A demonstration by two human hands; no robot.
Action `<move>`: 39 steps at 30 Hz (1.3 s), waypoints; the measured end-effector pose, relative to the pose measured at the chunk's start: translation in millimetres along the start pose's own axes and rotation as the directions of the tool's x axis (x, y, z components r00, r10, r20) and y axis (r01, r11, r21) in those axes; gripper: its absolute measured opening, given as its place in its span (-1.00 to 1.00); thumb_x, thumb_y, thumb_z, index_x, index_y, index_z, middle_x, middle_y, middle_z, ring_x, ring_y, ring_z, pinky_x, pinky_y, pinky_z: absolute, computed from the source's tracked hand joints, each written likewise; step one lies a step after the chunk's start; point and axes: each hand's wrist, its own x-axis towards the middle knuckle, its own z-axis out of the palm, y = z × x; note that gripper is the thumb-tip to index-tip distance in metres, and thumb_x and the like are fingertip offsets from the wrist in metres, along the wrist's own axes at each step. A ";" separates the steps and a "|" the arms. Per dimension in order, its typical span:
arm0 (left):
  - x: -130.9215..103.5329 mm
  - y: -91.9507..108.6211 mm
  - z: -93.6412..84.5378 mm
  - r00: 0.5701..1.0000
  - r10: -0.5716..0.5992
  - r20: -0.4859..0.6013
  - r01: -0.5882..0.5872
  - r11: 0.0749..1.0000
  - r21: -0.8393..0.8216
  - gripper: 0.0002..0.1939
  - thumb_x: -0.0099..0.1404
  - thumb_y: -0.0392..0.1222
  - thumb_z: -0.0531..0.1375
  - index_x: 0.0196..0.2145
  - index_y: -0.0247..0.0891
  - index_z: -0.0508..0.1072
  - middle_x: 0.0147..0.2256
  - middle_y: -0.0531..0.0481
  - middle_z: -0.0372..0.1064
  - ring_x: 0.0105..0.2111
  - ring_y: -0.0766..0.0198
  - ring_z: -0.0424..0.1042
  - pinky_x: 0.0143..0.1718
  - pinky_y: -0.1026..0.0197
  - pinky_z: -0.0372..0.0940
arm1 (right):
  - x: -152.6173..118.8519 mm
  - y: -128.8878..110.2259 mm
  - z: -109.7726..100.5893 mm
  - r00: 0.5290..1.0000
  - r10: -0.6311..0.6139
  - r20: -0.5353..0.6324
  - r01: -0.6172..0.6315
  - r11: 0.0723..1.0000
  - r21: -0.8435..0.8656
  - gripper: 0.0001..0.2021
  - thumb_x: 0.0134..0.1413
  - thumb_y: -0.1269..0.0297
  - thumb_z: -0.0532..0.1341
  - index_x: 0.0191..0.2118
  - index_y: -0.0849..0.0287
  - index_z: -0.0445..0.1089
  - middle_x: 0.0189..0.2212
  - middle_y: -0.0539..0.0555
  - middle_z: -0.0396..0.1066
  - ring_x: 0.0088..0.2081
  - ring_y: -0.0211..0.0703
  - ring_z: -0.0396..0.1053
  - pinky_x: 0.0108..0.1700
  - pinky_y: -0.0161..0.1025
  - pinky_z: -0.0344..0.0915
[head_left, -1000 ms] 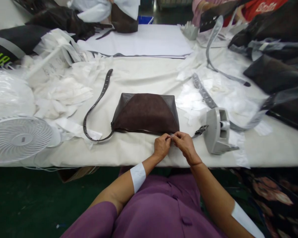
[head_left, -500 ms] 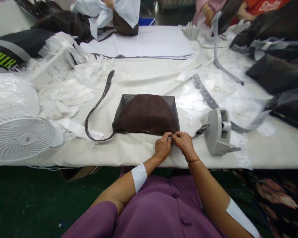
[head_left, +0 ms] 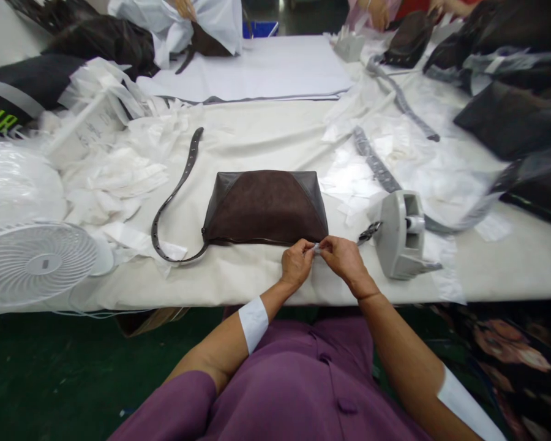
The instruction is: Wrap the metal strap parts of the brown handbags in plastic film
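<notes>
A dark brown handbag lies on the cloth-covered table in front of me. At its near right corner my left hand and my right hand meet, fingertips pinched. Between them is a small whitish, see-through piece, perhaps plastic wrap; the fingers partly hide it. The bag's strap, with holes along it, curves out from the left corner. A buckle lies to the right of my right hand, beside a grey tape dispenser.
A white fan stands at the left front. Behind it lie crumpled white papers and a plastic-wrapped bundle. White sheets cover the back middle. Dark bags are piled right. Co-workers' hands are across the table.
The view has shifted slightly. My fingertips have drawn a little apart, and the pale piece shows more between them. Across the table, a co-worker's dark bag has come down onto the tabletop.
</notes>
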 end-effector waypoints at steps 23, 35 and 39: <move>-4.9 24.6 -1.9 0.701 -0.513 0.495 0.691 0.317 -0.650 -0.84 0.01 -0.40 0.19 -0.39 -0.33 0.32 -0.58 0.06 0.35 -0.78 0.57 -0.05 -0.72 0.38 -0.24 | -29.8 10.0 20.2 0.931 0.245 -0.271 -0.147 0.931 0.335 -0.88 -0.22 0.34 0.21 -0.54 0.13 0.21 -0.63 -0.08 0.25 -0.54 -0.25 0.20 -0.39 -0.30 0.08; -3.3 19.6 -5.3 0.685 -0.476 0.552 0.718 0.312 -0.622 -0.84 0.02 -0.36 0.22 -0.38 -0.34 0.33 -0.56 0.05 0.35 -0.77 0.58 -0.05 -0.72 0.39 -0.22 | -30.4 21.9 20.2 0.952 0.182 -0.245 -0.140 0.974 0.177 -0.87 -0.11 0.24 0.23 -0.51 0.12 0.27 -0.62 -0.05 0.29 -0.53 -0.20 0.22 -0.42 -0.28 0.04; -1.2 19.8 -9.3 0.730 -0.460 0.505 0.674 0.362 -0.645 -0.83 0.01 -0.35 0.24 -0.39 -0.34 0.33 -0.55 0.03 0.36 -0.77 0.58 -0.05 -0.72 0.40 -0.23 | -48.6 32.4 7.2 0.898 0.241 -0.368 -0.129 0.944 0.303 -0.87 -0.06 0.22 0.23 -0.45 0.17 0.41 -0.53 0.02 0.40 -0.47 -0.17 0.32 -0.32 -0.25 0.16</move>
